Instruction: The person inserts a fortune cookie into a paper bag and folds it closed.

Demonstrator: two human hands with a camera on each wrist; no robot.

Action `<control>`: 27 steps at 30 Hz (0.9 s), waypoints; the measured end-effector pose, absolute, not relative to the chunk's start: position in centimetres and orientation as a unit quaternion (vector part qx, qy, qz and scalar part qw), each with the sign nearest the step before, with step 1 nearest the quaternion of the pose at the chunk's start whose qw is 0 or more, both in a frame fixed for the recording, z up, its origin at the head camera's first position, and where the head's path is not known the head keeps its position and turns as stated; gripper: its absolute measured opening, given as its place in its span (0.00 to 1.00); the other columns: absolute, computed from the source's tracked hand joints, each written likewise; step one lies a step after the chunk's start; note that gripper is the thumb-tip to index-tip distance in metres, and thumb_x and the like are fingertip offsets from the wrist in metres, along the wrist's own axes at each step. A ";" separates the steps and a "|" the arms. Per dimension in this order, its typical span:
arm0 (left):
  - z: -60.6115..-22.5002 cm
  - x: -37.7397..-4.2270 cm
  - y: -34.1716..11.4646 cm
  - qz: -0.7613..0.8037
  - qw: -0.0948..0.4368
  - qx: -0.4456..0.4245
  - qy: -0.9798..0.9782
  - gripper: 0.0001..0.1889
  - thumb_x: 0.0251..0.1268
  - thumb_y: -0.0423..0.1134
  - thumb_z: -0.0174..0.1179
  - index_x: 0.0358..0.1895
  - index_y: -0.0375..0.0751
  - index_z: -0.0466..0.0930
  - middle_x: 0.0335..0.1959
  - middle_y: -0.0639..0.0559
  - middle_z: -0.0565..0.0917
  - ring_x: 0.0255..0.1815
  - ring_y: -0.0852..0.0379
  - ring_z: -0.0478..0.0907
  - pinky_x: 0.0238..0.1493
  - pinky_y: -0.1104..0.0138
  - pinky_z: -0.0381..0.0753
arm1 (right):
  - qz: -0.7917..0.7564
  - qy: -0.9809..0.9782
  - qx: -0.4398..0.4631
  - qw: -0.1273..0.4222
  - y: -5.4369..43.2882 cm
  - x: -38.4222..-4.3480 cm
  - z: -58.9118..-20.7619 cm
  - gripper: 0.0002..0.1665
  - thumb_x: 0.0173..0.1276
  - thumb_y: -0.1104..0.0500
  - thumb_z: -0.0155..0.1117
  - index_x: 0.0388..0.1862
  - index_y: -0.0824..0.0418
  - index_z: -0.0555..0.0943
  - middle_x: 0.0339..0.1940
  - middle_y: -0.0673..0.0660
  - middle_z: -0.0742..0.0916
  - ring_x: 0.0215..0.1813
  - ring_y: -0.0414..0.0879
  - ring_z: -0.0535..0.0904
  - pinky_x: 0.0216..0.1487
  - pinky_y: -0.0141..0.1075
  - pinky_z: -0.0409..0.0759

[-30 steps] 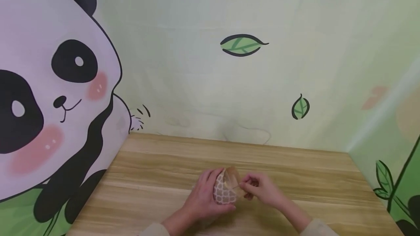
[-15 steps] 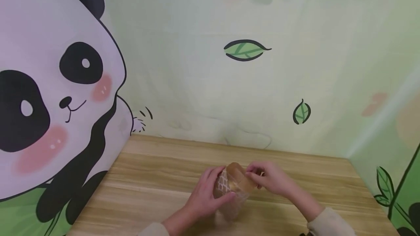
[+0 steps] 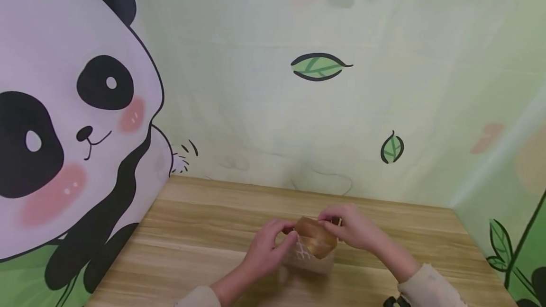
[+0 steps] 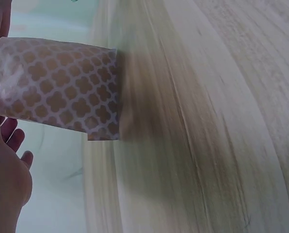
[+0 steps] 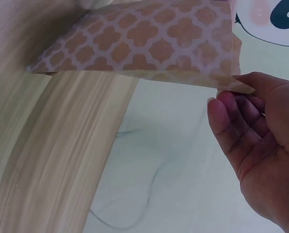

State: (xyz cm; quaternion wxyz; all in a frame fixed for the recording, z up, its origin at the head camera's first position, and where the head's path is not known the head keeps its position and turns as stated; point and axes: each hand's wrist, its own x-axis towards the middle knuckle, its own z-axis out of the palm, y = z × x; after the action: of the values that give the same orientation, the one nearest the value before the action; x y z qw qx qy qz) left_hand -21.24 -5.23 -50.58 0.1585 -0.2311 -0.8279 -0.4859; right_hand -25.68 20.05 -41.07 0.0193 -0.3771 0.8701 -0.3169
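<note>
- A patterned paper bag (image 3: 313, 256) is sitting upright between both hands at the bench (image 3: 204, 207), mouth gaping!
- Left hand's (image 3: 266, 249) grip is pinching one rim side.
- Right hand's (image 3: 350, 227) is pinching the other!

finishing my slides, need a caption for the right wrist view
The right hand pinches a patterned paper bag by its edge; wood-grain tabletop in view.

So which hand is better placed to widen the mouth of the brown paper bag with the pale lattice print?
Probably the right hand: it pinches a rim corner of the bag, while the left hand holds the opposite side.
</note>
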 end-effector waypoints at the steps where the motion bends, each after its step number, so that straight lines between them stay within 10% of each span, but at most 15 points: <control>1: -50.6 -21.3 -5.2 -0.486 0.161 -0.230 -0.828 0.12 0.81 0.44 0.62 0.55 0.43 0.87 0.47 0.55 0.87 0.51 0.58 0.82 0.57 0.55 0.85 | -0.310 0.870 -0.382 0.011 20.0 -25.7 -41.0 0.06 0.75 0.67 0.67 0.42 0.59 0.89 0.32 0.47 0.88 0.30 0.33 0.78 0.26 0.31 0.83; 13: -50.5 -21.5 -5.0 -0.434 0.274 -0.267 -0.816 0.03 0.74 0.37 0.68 0.42 0.44 0.89 0.37 0.55 0.89 0.40 0.59 0.86 0.46 0.64 0.89 | -0.275 0.875 -0.398 -0.017 19.6 -26.0 -40.7 0.07 0.74 0.68 0.69 0.39 0.57 0.89 0.33 0.44 0.88 0.35 0.33 0.78 0.35 0.31 0.84; 27: -50.2 -21.5 -5.1 -0.552 0.130 -0.142 -0.812 0.06 0.79 0.37 0.63 0.43 0.42 0.88 0.38 0.53 0.89 0.42 0.57 0.86 0.42 0.69 0.89 | -0.508 0.817 -0.261 0.083 22.8 -25.0 -45.0 0.17 0.86 0.59 0.57 0.57 0.72 0.84 0.47 0.64 0.89 0.47 0.48 0.89 0.51 0.44 0.91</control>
State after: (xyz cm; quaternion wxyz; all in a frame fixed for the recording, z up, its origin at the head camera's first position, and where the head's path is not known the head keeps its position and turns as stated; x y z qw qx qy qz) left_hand -21.48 -5.07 -50.18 0.1302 -0.1416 -0.8117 -0.5515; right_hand -24.99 22.81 -45.03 0.0834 -0.2607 0.8170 -0.5075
